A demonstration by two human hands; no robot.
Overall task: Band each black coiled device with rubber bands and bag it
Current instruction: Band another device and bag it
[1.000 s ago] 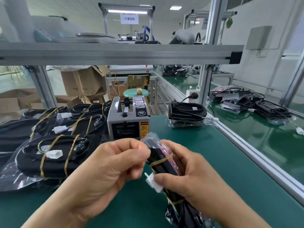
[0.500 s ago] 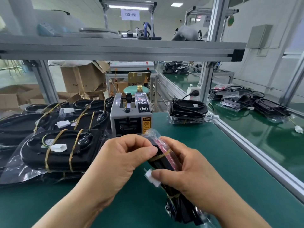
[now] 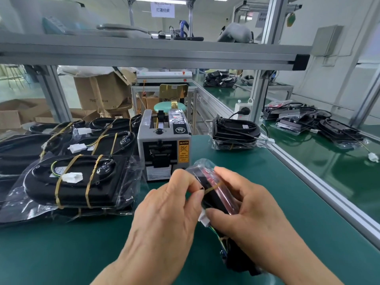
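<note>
Hands, left [image 3: 166, 210] and right [image 3: 244, 214], clasp bagged device [image 3: 216, 194] between them.

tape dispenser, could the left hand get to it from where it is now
Probably yes. The tape dispenser stands just beyond the left hand with only bare mat between. But that hand is pinching a rubber band on the device, so it would have to let go first.

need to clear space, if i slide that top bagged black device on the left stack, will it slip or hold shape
The top bagged black device with two tan rubber bands would probably hold its shape: the body looks like a rigid slab. Its glossy clear plastic bag lies on more bags, so it may well slip. The loose bag edges would likely crumple, and the white connector might snag.
</note>
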